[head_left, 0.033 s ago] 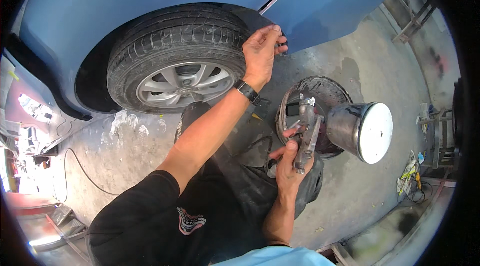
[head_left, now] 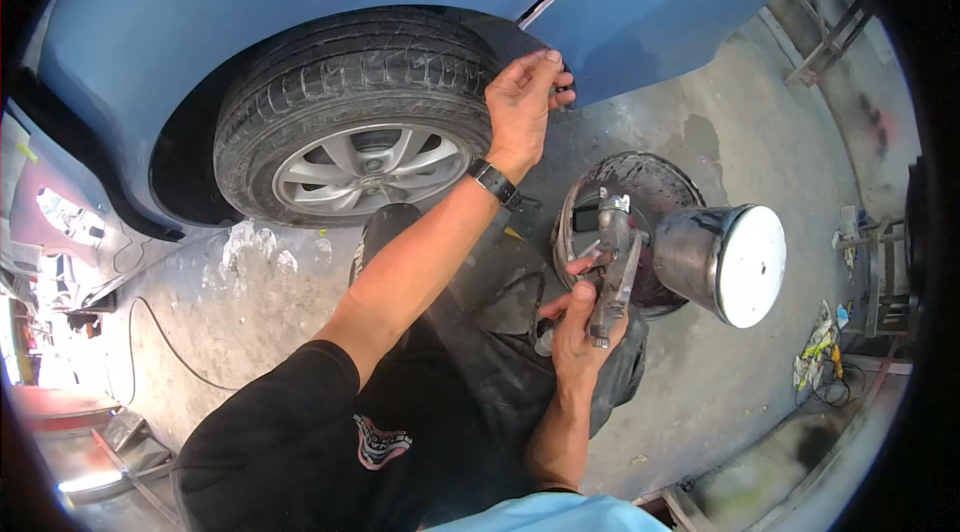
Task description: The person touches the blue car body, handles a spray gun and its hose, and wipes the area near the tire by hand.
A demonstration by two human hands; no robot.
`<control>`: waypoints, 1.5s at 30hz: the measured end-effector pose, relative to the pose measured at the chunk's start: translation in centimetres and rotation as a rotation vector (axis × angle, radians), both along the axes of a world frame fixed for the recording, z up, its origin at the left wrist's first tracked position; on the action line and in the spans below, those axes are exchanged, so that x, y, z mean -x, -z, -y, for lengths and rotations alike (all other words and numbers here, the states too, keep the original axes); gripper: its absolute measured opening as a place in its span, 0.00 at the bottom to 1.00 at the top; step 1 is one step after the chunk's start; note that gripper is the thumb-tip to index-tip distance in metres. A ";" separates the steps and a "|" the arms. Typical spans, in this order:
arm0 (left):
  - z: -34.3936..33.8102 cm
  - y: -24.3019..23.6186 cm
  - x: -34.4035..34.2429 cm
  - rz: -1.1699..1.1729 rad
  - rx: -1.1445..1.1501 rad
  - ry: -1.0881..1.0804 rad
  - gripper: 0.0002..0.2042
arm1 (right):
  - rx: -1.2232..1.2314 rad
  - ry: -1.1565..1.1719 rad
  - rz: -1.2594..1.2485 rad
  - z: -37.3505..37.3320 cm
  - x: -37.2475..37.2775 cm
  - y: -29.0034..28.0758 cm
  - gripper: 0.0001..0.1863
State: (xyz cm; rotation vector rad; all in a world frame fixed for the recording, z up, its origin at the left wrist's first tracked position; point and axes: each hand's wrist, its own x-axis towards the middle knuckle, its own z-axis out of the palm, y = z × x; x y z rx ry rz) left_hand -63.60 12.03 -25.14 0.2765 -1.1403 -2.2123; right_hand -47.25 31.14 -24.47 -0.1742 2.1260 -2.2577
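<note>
My right hand (head_left: 580, 337) is wrapped round the handle of a metal spray gun (head_left: 612, 247), with fingers at its trigger. A dark cup with a white lid (head_left: 752, 267) sticks out to the right of the gun. My left hand (head_left: 520, 107) is raised at the lower corner of the blue car panel (head_left: 640, 42), just right of the tyre (head_left: 350, 72). Its thumb and fingers are curled together; what lies between them, if anything, is hidden. A dark watch (head_left: 496, 184) is on my left wrist.
A round black tub (head_left: 640, 167) with a stained rim stands on the concrete floor behind the spray gun. At the left a thin hose (head_left: 150, 332) lies on the floor. Crumpled yellow wrapping (head_left: 822, 357) and metal stands (head_left: 885, 282) are at the right.
</note>
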 end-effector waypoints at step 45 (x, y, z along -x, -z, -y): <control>1.3 2.7 -0.3 -0.022 0.245 -0.104 0.19 | -0.046 -0.004 -0.004 -0.1 0.0 0.0 0.20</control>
